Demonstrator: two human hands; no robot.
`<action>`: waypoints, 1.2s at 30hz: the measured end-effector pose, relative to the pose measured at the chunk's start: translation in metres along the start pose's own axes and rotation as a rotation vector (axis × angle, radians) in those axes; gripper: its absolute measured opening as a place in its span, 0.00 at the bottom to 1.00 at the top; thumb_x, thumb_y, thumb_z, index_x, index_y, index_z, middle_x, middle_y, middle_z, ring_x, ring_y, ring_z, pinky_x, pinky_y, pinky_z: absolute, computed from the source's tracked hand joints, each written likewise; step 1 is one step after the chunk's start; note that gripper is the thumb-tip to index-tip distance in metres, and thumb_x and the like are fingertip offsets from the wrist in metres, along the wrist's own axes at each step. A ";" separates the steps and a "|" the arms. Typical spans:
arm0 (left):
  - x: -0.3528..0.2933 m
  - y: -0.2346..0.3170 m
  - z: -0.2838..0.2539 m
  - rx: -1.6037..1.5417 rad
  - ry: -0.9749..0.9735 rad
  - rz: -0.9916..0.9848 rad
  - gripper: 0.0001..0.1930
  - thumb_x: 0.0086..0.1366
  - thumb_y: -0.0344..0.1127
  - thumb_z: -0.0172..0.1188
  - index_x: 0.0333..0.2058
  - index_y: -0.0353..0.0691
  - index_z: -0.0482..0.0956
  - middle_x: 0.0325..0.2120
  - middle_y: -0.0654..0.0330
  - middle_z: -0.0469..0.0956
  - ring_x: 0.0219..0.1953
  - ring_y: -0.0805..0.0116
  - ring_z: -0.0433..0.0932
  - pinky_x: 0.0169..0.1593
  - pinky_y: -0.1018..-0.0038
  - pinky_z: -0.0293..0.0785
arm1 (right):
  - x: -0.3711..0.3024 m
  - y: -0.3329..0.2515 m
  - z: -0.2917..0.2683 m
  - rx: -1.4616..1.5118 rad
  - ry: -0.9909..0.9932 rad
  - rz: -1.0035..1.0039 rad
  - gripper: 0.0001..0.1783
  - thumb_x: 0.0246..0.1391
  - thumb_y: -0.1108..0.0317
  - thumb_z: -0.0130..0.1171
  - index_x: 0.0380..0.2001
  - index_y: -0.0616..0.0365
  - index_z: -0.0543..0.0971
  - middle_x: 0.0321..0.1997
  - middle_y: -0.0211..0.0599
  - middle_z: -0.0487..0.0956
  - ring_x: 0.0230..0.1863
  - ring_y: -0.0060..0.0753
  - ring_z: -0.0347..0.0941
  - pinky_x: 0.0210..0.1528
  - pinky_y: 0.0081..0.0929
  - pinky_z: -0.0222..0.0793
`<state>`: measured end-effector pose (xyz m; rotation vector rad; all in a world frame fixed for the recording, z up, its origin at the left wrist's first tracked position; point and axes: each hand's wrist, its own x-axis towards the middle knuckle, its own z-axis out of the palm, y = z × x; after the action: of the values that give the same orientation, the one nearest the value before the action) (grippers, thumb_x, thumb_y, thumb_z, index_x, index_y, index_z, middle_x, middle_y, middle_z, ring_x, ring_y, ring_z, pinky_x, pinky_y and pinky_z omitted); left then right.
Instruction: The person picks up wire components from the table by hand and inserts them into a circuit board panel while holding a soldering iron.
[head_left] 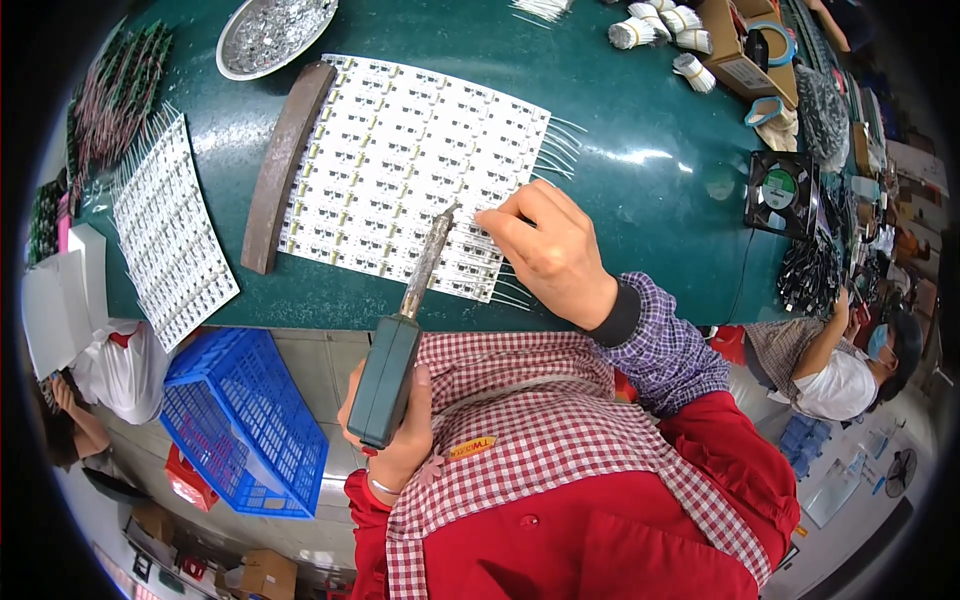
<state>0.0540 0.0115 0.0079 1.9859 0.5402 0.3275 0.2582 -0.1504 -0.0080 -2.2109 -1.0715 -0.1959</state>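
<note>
A soldering iron (388, 375) with a dark green handle is gripped in my left hand (408, 435). Its tip rests at or just above a white panel of small circuit boards (400, 150) lying on the table. My right hand (558, 250) is over the panel's right part, thumb and forefinger pinched close to the iron's tip. Whatever is between those fingers is too small to make out. Thin white wires (560, 145) stick out past the panel's right edge, some partly behind my right hand. Against the panel's left edge lies a brown bar (287, 170).
Left on the green table (660, 230) are another wired panel (175, 230) and a metal bowl (275, 38) of scraps. Wire bundles (655, 25), a cardboard box (745, 50) and a fan (780, 193) stand right. A blue crate (245, 420) sits below; co-workers are on both sides.
</note>
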 end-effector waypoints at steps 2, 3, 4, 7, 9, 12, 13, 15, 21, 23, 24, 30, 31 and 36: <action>0.002 0.000 -0.001 0.011 -0.006 0.016 0.15 0.57 0.27 0.69 0.43 0.28 0.81 0.36 0.49 0.82 0.32 0.61 0.84 0.34 0.72 0.78 | 0.001 -0.002 -0.008 0.001 -0.006 -0.011 0.13 0.40 0.82 0.69 0.33 0.59 0.83 0.26 0.33 0.74 0.28 0.34 0.72 0.28 0.29 0.69; 0.003 0.000 -0.001 0.021 -0.010 0.031 0.15 0.57 0.27 0.69 0.43 0.27 0.81 0.36 0.49 0.82 0.32 0.61 0.84 0.34 0.72 0.78 | 0.000 -0.004 -0.014 -0.009 -0.021 0.013 0.13 0.40 0.82 0.69 0.32 0.60 0.83 0.26 0.34 0.74 0.28 0.35 0.73 0.28 0.29 0.69; 0.003 0.000 -0.001 0.020 -0.008 0.030 0.15 0.57 0.27 0.69 0.43 0.27 0.81 0.36 0.49 0.82 0.32 0.61 0.84 0.34 0.72 0.78 | 0.001 -0.007 -0.019 -0.018 -0.036 0.038 0.12 0.40 0.82 0.69 0.32 0.60 0.83 0.26 0.34 0.74 0.28 0.35 0.73 0.28 0.29 0.69; 0.006 0.005 -0.001 0.001 0.005 -0.002 0.15 0.57 0.26 0.69 0.42 0.27 0.81 0.36 0.49 0.82 0.32 0.60 0.84 0.34 0.71 0.78 | 0.006 -0.012 -0.024 0.010 0.032 0.064 0.12 0.41 0.82 0.69 0.32 0.60 0.83 0.25 0.34 0.74 0.28 0.35 0.73 0.28 0.29 0.69; 0.009 0.007 0.000 0.026 -0.008 0.009 0.14 0.57 0.25 0.69 0.42 0.27 0.81 0.36 0.49 0.82 0.32 0.60 0.84 0.34 0.71 0.78 | 0.008 -0.008 -0.017 0.017 0.055 0.042 0.12 0.41 0.82 0.68 0.32 0.60 0.82 0.26 0.33 0.73 0.28 0.35 0.72 0.28 0.29 0.69; 0.010 0.005 0.002 0.010 -0.004 0.023 0.14 0.56 0.25 0.69 0.42 0.27 0.81 0.36 0.49 0.82 0.32 0.61 0.84 0.34 0.71 0.78 | 0.009 -0.006 -0.014 0.023 0.090 0.015 0.12 0.40 0.81 0.67 0.32 0.60 0.82 0.27 0.33 0.72 0.29 0.34 0.71 0.28 0.30 0.69; 0.011 0.006 0.002 0.012 -0.003 0.022 0.14 0.56 0.25 0.69 0.42 0.27 0.81 0.36 0.49 0.82 0.32 0.61 0.84 0.34 0.71 0.78 | 0.009 -0.006 -0.013 0.022 0.099 0.010 0.12 0.41 0.81 0.67 0.32 0.60 0.82 0.27 0.33 0.72 0.28 0.34 0.71 0.28 0.30 0.69; 0.013 0.009 0.002 0.002 0.005 0.033 0.14 0.56 0.24 0.69 0.41 0.27 0.81 0.36 0.48 0.82 0.32 0.61 0.84 0.34 0.72 0.78 | 0.013 -0.016 -0.026 0.018 0.126 0.012 0.12 0.41 0.81 0.67 0.32 0.60 0.82 0.27 0.33 0.73 0.28 0.34 0.71 0.28 0.30 0.68; 0.013 0.006 0.003 -0.005 -0.008 0.021 0.13 0.56 0.23 0.68 0.40 0.28 0.81 0.35 0.49 0.82 0.30 0.61 0.83 0.32 0.72 0.77 | 0.011 -0.001 -0.008 0.042 0.109 0.001 0.11 0.41 0.80 0.67 0.32 0.60 0.82 0.27 0.33 0.73 0.29 0.33 0.71 0.28 0.29 0.68; 0.014 0.005 0.005 -0.018 -0.013 0.027 0.12 0.56 0.23 0.68 0.40 0.28 0.81 0.34 0.50 0.81 0.30 0.61 0.83 0.31 0.72 0.77 | 0.008 0.002 -0.002 0.023 0.073 0.026 0.10 0.41 0.80 0.67 0.31 0.60 0.81 0.27 0.32 0.72 0.30 0.34 0.72 0.29 0.29 0.69; 0.013 0.004 0.006 -0.028 -0.018 0.031 0.12 0.55 0.23 0.68 0.39 0.28 0.81 0.33 0.50 0.81 0.29 0.62 0.82 0.30 0.72 0.76 | 0.007 0.001 -0.001 0.002 0.062 0.035 0.10 0.42 0.80 0.67 0.30 0.60 0.81 0.26 0.32 0.72 0.30 0.33 0.72 0.31 0.29 0.70; 0.015 0.006 0.006 -0.019 -0.033 0.003 0.11 0.56 0.23 0.67 0.38 0.28 0.81 0.31 0.52 0.80 0.26 0.62 0.81 0.29 0.72 0.74 | 0.006 0.003 0.001 0.016 0.051 0.036 0.12 0.41 0.83 0.70 0.32 0.60 0.83 0.26 0.34 0.73 0.28 0.35 0.73 0.28 0.29 0.69; 0.016 0.007 0.006 -0.019 -0.034 0.003 0.11 0.56 0.23 0.67 0.38 0.28 0.81 0.31 0.52 0.80 0.26 0.62 0.81 0.29 0.72 0.74 | 0.006 0.003 0.001 0.016 0.051 0.037 0.12 0.41 0.83 0.70 0.32 0.60 0.83 0.26 0.34 0.73 0.28 0.35 0.73 0.28 0.29 0.69; 0.017 0.012 0.006 -0.010 -0.062 -0.040 0.09 0.57 0.25 0.68 0.37 0.30 0.81 0.30 0.52 0.80 0.25 0.60 0.80 0.29 0.70 0.73 | 0.006 0.002 0.001 -0.001 0.044 0.035 0.13 0.40 0.83 0.70 0.32 0.60 0.83 0.25 0.34 0.73 0.28 0.35 0.73 0.27 0.30 0.70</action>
<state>0.0746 0.0109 0.0160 1.9657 0.5371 0.2423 0.2634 -0.1473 -0.0073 -2.2141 -1.0082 -0.2287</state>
